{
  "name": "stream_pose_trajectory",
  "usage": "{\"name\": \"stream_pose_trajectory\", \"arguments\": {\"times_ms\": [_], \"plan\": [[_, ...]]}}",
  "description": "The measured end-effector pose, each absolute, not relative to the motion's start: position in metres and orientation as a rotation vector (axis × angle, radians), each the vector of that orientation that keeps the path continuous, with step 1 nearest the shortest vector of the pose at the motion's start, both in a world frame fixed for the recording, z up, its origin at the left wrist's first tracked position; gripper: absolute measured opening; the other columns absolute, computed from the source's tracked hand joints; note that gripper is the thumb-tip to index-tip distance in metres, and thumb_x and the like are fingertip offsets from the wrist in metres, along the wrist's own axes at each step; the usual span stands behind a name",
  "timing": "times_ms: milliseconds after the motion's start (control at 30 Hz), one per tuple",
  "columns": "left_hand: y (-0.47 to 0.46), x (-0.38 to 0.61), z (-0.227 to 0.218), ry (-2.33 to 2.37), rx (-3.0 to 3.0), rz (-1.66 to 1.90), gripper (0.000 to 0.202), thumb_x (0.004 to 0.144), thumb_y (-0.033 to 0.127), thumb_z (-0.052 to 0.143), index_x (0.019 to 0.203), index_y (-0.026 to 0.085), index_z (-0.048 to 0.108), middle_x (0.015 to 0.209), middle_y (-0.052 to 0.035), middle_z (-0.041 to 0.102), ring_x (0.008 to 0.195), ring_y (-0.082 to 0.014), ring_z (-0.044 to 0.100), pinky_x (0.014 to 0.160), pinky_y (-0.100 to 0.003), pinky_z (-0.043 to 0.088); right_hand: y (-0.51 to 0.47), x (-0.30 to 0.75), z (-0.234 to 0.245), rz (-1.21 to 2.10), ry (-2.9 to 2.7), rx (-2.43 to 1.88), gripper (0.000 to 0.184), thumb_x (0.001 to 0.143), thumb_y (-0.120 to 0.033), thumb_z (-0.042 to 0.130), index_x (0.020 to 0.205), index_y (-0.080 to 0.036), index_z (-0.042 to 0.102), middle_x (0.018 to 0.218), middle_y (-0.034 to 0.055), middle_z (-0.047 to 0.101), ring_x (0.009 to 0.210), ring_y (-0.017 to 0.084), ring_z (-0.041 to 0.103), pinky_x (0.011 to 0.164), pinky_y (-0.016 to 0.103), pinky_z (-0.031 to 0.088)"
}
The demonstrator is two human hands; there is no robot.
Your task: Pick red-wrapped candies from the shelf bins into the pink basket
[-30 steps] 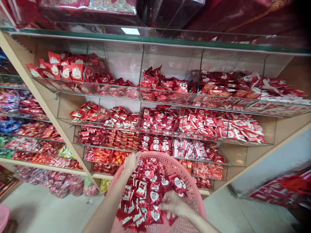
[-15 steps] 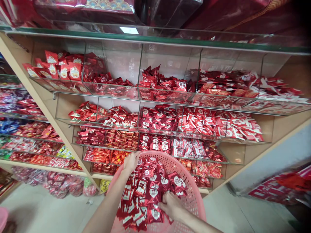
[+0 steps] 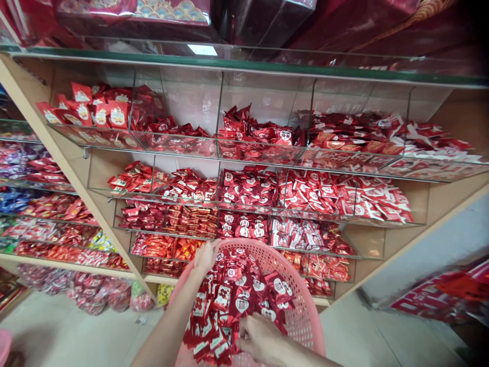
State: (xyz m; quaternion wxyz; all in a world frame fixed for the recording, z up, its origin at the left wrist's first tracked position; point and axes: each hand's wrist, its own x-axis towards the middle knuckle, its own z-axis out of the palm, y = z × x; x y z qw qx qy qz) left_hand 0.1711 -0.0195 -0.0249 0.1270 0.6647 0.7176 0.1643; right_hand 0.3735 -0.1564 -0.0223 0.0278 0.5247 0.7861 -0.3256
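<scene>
A pink perforated plastic basket (image 3: 310, 306) sits in front of me, tilted, with a heap of red candy packets (image 3: 223, 295) inside. Some packets carry white heart-shaped labels, others white squares with dark red dots. My left hand (image 3: 206, 256) is closed over the basket's far-left rim. Down in the basket, my right hand (image 3: 262, 336) is among the packets near the front, its fingers bent and slightly blurred. Whether a packet is between those fingers is hard to see.
A wooden shelf unit with glass-fronted compartments (image 3: 248, 186) of red packets stands directly ahead. To the left is another shelf of coloured packets (image 3: 49, 204), with filled plastic bags (image 3: 91, 290) below it. Large dark red boxes (image 3: 267, 23) rest on the glass top.
My right hand has shifted left and slightly lower within the basket, uncovering heart-labelled packets to its right. My left hand stays on the rim.
</scene>
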Motion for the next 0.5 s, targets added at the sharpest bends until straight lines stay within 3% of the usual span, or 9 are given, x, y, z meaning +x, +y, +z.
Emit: {"name": "stream_pose_trajectory", "arguments": {"times_ms": [100,233,400,500], "plan": [[-0.02,0.17,-0.025,2.067,1.978,0.498,0.039,0.092,0.04,0.033,0.123,0.031,0.055,0.113,-0.0062,0.063,0.098,-0.0206,0.061,0.084,-0.03,0.044,-0.155,0.367,-0.018,-1.001,2.403,1.635,0.016,0.073,-0.031,0.058,0.079,-0.019,0.066,0.067,0.0049,0.066,0.073,0.021,0.063,0.061,0.027,0.043],[-0.019,0.169,-0.027,2.077,1.975,0.501,0.039,0.092,0.04,0.033,0.123,0.03,0.056,0.113,-0.0064,0.063,0.098,-0.0198,0.061,0.085,-0.03,0.044,-0.148,0.369,-0.014,-0.958,2.377,1.647,0.022,0.068,-0.033,0.062,0.083,-0.018,0.067,0.085,0.01,0.068,0.075,0.023,0.063,0.055,0.026,0.041],[-0.017,0.168,-0.032,2.079,1.962,0.529,0.039,0.092,0.039,0.033,0.122,0.032,0.056,0.11,-0.0049,0.064,0.098,-0.0198,0.061,0.086,-0.03,0.044,-0.126,0.375,0.027,-1.385,2.338,1.372,0.019,0.072,-0.035,0.057,0.078,-0.018,0.065,0.059,0.0006,0.063,0.049,0.012,0.058,0.048,0.021,0.039],[-0.016,0.168,-0.033,2.06,1.969,0.553,0.038,0.092,0.038,0.033,0.122,0.031,0.056,0.112,-0.0046,0.064,0.101,-0.0205,0.061,0.087,-0.031,0.044,-0.097,0.376,0.071,-1.562,2.468,1.363,0.026,0.081,-0.038,0.047,0.084,-0.018,0.062,0.058,-0.0002,0.062,0.042,0.01,0.054,0.041,0.019,0.035]]}}
